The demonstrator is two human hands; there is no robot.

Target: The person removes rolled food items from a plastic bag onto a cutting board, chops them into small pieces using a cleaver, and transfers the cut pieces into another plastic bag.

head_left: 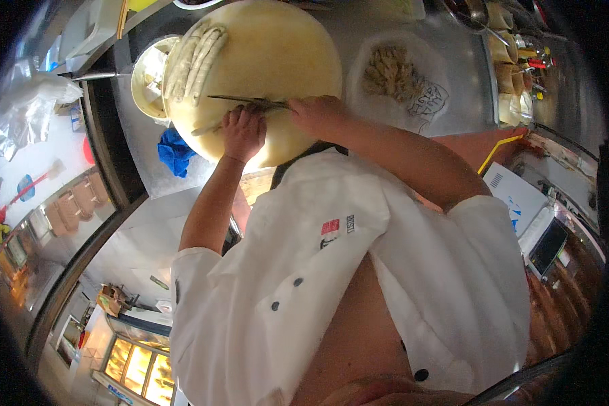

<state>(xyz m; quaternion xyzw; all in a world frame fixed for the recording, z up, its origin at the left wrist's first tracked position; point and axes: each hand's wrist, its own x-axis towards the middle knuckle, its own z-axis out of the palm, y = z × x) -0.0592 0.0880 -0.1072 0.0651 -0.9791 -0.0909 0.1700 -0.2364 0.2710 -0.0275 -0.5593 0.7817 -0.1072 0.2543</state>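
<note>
A thick round cutting board [284, 51] lies before me on a metal worktop. My right hand [317, 115] grips a knife by its handle; the narrow dark knife blade [233, 98] points left, just beyond my left fingers. With bent fingers my left hand [244, 133] holds down a long pale food strip [206, 129] on the board, its end sticking out leftward. Several long whitish food rolls or stalks [195, 63] lie side by side at the board's upper left. What lies right under the blade is partly hidden by the fingers.
A pale round tub [151, 94] stands left of the board, a blue cloth [175, 152] below it. To the right, brown pieces of food [393, 73] sit on clear plastic. Tan cups [510, 76] line the right edge. A dark-screened device [548, 247] lies lower right.
</note>
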